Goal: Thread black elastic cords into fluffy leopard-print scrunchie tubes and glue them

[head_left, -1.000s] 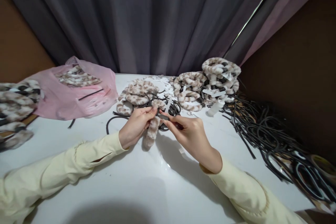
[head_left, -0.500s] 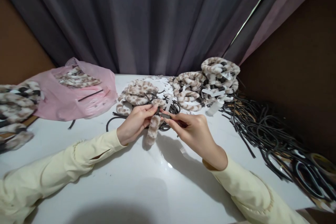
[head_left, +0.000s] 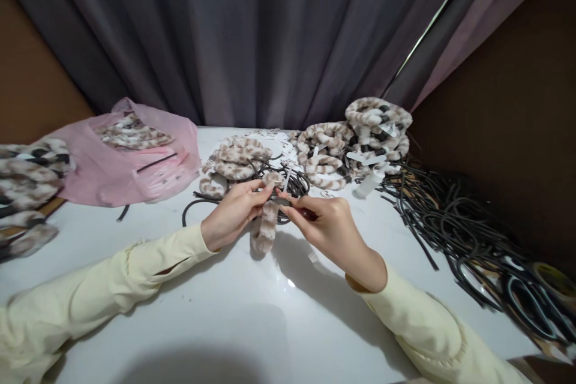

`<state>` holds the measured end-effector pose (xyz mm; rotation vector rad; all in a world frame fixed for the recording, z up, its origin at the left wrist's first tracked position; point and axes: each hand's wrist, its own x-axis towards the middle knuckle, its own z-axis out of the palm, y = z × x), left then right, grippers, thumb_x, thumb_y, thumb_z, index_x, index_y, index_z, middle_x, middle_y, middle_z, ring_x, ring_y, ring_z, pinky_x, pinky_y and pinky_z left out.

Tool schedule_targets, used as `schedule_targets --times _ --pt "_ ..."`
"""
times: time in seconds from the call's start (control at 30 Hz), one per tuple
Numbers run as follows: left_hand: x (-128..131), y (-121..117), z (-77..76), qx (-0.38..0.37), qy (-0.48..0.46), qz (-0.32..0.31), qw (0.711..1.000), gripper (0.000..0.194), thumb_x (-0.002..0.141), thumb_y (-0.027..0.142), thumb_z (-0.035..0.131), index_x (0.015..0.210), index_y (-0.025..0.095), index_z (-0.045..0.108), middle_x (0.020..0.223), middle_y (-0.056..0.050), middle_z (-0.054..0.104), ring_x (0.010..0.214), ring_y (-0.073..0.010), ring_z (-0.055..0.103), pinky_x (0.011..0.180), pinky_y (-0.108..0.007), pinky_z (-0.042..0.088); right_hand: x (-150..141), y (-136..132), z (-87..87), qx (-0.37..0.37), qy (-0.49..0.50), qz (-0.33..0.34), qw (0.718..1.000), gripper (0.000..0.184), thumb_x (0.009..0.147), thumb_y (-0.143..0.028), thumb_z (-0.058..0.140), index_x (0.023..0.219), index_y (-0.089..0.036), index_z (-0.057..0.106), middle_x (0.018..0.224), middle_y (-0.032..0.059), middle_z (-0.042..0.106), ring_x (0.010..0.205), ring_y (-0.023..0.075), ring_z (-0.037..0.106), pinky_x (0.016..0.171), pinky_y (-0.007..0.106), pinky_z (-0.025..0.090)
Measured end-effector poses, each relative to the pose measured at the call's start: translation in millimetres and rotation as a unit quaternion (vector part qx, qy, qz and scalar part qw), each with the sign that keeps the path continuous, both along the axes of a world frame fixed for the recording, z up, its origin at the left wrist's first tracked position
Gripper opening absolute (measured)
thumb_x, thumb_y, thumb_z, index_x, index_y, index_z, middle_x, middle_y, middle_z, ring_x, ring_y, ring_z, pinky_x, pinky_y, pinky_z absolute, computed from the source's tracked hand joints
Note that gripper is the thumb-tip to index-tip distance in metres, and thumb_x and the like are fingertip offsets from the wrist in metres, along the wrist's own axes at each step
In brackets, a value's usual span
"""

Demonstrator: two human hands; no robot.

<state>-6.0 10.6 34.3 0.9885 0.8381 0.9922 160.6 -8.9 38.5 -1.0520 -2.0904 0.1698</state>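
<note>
My left hand (head_left: 234, 213) pinches the top of a fuzzy beige-and-white fabric sleeve (head_left: 266, 225) that hangs down to the white table (head_left: 216, 312). My right hand (head_left: 328, 228) is closed on the end of a thin black headband (head_left: 283, 200), right at the sleeve's opening. The fingertips of both hands meet there. A white strip (head_left: 287, 179) sticks up just behind them. Both arms wear pale yellow sleeves.
Fuzzy headbands (head_left: 236, 159) lie behind my hands, with a taller stack (head_left: 375, 126) at the back right. Bare black headbands (head_left: 468, 228) sprawl along the right edge. A pink bag (head_left: 126, 162) of fuzzy pieces sits at the left, more fuzzy pieces (head_left: 27, 186) beyond it. Dark curtain behind.
The hands stay together in the same spot. The fuzzy sleeve's hanging end has shifted slightly to the right, and the right hand has edged a little closer to the left.
</note>
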Motion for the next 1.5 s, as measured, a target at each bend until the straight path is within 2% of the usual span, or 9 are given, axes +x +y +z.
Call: schedule_targets --times 0.17,0.47,0.83,1.0,1.07,1.13,1.23,1.43,1.5 --pt "0 2 -6.7 -0.008 0.003 -0.002 1.0 0.02 0.078 0.03 0.063 0.087 0.012 0.062 0.08 -0.005 0.066 0.072 -0.012 0.061 0.068 -0.019 0.047 -2 1 -2.8 -0.005 0.008 0.013 1.0 0.019 0.082 -0.02 0.055 0.067 -0.014 0.065 0.052 0.0018 0.061 0.037 0.0067 0.04 0.041 0.02 0.028" --pt "0 5 -1.8 -0.027 -0.017 -0.006 0.999 0.015 0.085 0.024 0.053 0.083 0.011 0.061 0.083 -0.008 0.067 0.077 -0.0148 0.065 0.072 -0.021 0.051 15 0 18.3 -0.121 0.061 -0.048 0.99 0.026 0.078 -0.031 0.062 0.064 -0.01 0.069 0.047 0.0009 0.057 0.042 0.007 0.041 0.041 0.02 0.028" --pt "-1 3 1.5 -0.016 -0.049 -0.015 0.999 0.013 0.086 0.021 0.051 0.087 0.012 0.061 0.083 -0.007 0.067 0.076 -0.0147 0.064 0.069 -0.022 0.051 11 -1 11.8 -0.157 0.08 -0.031 0.984 0.024 0.076 -0.03 0.063 0.063 -0.011 0.068 0.048 0.0004 0.057 0.043 0.0064 0.04 0.041 0.019 0.03" --pt "-2 2 -1.5 0.015 -0.032 -0.039 0.999 0.019 0.084 0.029 0.056 0.09 0.013 0.062 0.083 -0.007 0.068 0.078 -0.0165 0.064 0.071 -0.025 0.05 10 0 11.4 -0.168 0.11 -0.013 0.979 0.021 0.076 -0.029 0.064 0.063 -0.013 0.068 0.052 0.0021 0.062 0.042 0.0081 0.046 0.039 0.02 0.031" --pt "-2 2 -2.3 0.027 -0.024 -0.04 0.999 0.022 0.081 0.034 0.059 0.088 0.014 0.063 0.079 -0.006 0.069 0.075 -0.0165 0.063 0.069 -0.025 0.049 10 0 11.8 -0.181 0.124 0.002 0.976 0.025 0.077 -0.029 0.063 0.057 -0.014 0.064 0.05 0.0025 0.06 0.05 0.0133 0.057 0.04 0.019 0.034" --pt "-1 1 -2.7 0.035 -0.016 -0.032 0.999 0.023 0.078 0.037 0.062 0.084 0.015 0.063 0.073 -0.005 0.068 0.07 -0.0155 0.062 0.064 -0.024 0.048 9 0 12.5 -0.208 0.148 0.023 0.967 0.029 0.077 -0.03 0.062 0.053 -0.015 0.059 0.051 0.0035 0.06 0.069 0.022 0.067 0.042 0.019 0.037" --pt "1 1 -3.5 0.044 -0.007 -0.016 0.999 0.025 0.076 0.04 0.064 0.079 0.016 0.062 0.066 -0.002 0.066 0.061 -0.0128 0.059 0.058 -0.021 0.045 7 -2 13.8 -0.237 0.176 0.037 0.955 0.028 0.077 -0.03 0.063 0.053 -0.016 0.057 0.055 0.0053 0.063 0.088 0.0278 0.067 0.044 0.019 0.038" --pt "2 1 -5.6 0.059 0.003 -0.017 0.998 0.029 0.075 0.045 0.062 0.08 0.016 0.059 0.072 -0.002 0.066 0.062 -0.0119 0.06 0.058 -0.02 0.045 8 -2 15.0 -0.224 0.143 0.018 0.964 0.027 0.077 -0.029 0.063 0.054 -0.015 0.06 0.054 0.0042 0.063 0.078 0.0249 0.068 0.04 0.018 0.034" --pt "2 1 -4.7 0.061 0.007 -0.022 0.998 0.031 0.075 0.046 0.062 0.082 0.016 0.059 0.073 -0.003 0.067 0.067 -0.0142 0.062 0.06 -0.021 0.046 11 0 16.4 -0.226 0.129 0.007 0.966 0.027 0.076 -0.031 0.064 0.055 -0.014 0.063 0.051 0.0036 0.062 0.066 0.0211 0.067 0.039 0.019 0.033"
